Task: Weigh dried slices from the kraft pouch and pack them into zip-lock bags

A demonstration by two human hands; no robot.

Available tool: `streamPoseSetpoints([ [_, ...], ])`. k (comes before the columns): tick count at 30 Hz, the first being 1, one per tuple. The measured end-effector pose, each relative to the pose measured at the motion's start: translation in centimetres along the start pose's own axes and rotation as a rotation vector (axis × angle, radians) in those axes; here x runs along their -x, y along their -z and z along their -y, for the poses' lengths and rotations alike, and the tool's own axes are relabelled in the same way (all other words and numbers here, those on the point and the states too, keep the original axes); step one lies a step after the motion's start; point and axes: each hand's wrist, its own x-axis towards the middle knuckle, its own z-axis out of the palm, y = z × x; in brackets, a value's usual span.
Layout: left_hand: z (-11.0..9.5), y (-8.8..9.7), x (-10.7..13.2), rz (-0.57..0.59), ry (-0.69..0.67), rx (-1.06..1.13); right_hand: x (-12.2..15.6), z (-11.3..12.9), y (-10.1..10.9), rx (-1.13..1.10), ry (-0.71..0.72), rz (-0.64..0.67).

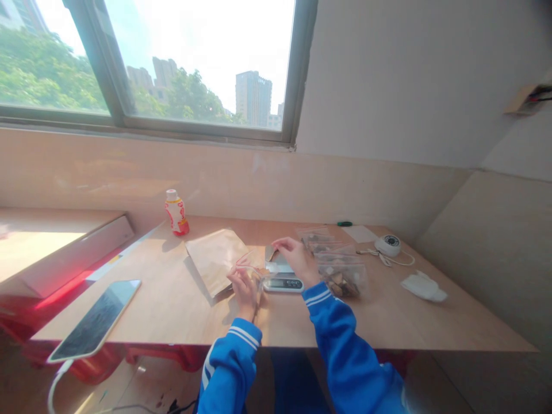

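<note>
Clear plastic bag [249, 269] sits pinched in the left hand [244, 291], just left of the kitchen scale [282, 282]. The right hand [297, 260] is apart from it, over the scale's far edge, with its fingers [280, 244] near a tan chip [269, 252]; whether they grip it, I cannot tell. A light pinch suits such thin film, keeping it from draping over the scale. Right of the scale lie bags of brown chunks [341, 277]; left of it, a brown paper envelope [214, 261].
</note>
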Motion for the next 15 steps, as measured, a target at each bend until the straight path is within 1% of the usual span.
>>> streamPoseSetpoints([
  [2,-0.5,0.2,0.0,-0.046,0.060,0.003,-0.1,1.0,-1.4,0.032,0.009,0.000],
  [4,-0.9,0.3,-0.1,-0.064,0.090,0.012,-0.4,1.1,-2.8,0.033,0.007,-0.002],
  [6,-1.1,0.4,-0.2,-0.064,0.104,0.022,-0.9,0.4,-4.0,-0.005,-0.003,-0.009],
  [8,-1.1,0.4,-0.3,-0.063,0.113,0.032,-1.3,-0.6,-4.5,-0.070,-0.033,-0.050],
  [10,-1.0,0.4,-0.4,-0.069,0.128,0.036,-1.4,-1.5,-4.3,-0.123,-0.061,-0.115],
  [12,-0.7,0.3,-0.5,-0.078,0.151,0.031,-1.1,-2.1,-3.4,-0.150,-0.068,-0.151],
  [13,-0.5,0.3,-0.5,-0.085,0.165,0.031,-0.9,-2.3,-2.8,-0.161,-0.067,-0.148],
  [15,-0.2,0.3,-0.5,-0.071,0.170,0.074,-0.2,-2.5,-1.6,-0.192,-0.076,-0.091],
])
